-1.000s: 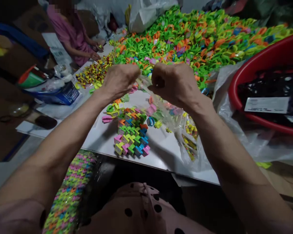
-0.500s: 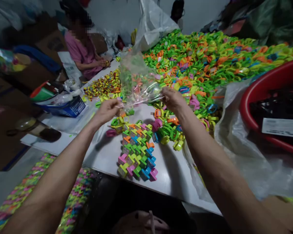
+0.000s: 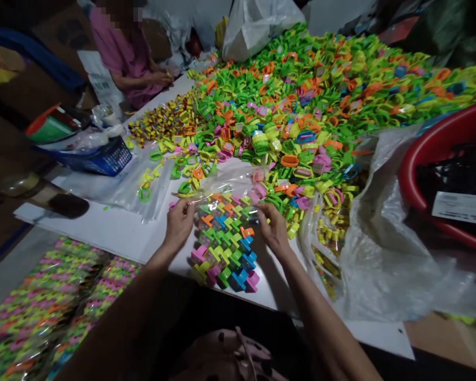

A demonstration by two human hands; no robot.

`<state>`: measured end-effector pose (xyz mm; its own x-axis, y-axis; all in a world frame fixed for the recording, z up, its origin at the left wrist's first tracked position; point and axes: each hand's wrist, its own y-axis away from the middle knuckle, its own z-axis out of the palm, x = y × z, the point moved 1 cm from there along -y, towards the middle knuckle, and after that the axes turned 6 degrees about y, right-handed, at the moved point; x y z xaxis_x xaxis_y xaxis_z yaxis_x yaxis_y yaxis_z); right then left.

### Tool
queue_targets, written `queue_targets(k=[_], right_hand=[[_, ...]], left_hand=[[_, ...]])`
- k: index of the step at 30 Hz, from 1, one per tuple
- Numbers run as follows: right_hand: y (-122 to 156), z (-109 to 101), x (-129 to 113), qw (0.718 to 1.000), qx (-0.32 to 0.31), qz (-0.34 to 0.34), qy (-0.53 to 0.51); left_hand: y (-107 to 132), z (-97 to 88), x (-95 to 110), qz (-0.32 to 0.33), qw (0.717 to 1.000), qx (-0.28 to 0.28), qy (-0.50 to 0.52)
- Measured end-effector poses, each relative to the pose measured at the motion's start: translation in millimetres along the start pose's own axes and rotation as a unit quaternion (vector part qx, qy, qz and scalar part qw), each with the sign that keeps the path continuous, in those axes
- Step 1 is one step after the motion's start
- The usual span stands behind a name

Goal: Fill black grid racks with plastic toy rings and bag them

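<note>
A clear plastic bag (image 3: 232,181) is stretched between my two hands, its near edge over the far end of a neat block of colourful plastic toy watches (image 3: 225,248). My left hand (image 3: 180,223) pinches the bag at the block's left side. On the right side, my right hand (image 3: 273,226) grips the other corner with thumb and fingers. The block lies on the white table (image 3: 158,238) in tight rows of pink, green, yellow, blue and orange. How far the bag covers the block is hard to see.
A large heap of loose toy watches (image 3: 301,100) spreads behind. At right stand a red tub (image 3: 410,174) and a white plastic sack (image 3: 376,254). A blue basket (image 3: 113,156) and a jar (image 3: 65,203) are at left. Filled packs (image 3: 43,296) lie below. A person in pink (image 3: 115,58) sits across.
Both hands have come down and closer to me, bringing the raised bag low over the far end of the block. The view has tilted downward a little.
</note>
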<state>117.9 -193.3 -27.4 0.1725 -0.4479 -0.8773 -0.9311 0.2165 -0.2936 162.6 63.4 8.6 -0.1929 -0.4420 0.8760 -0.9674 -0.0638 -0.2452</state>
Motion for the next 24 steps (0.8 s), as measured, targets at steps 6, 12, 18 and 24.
queue_targets(k=[6, 12, 18, 24], right_hand=[[66, 7, 15, 0.997, -0.031, 0.04, 0.053], [49, 20, 21, 0.969, -0.128, 0.03, 0.21], [61, 25, 16, 0.963, -0.107, 0.009, 0.246], [92, 6, 20, 0.989, -0.101, 0.076, 0.082]], left_hand=[[67, -19.2, -14, 0.035, 0.984, -0.106, -0.136], [56, 8.5, -31, 0.046, 0.949, -0.219, -0.224], [76, 26.7, -44, 0.046, 0.987, -0.129, -0.087], [110, 35.3, -25, -0.028, 0.994, -0.108, 0.021]])
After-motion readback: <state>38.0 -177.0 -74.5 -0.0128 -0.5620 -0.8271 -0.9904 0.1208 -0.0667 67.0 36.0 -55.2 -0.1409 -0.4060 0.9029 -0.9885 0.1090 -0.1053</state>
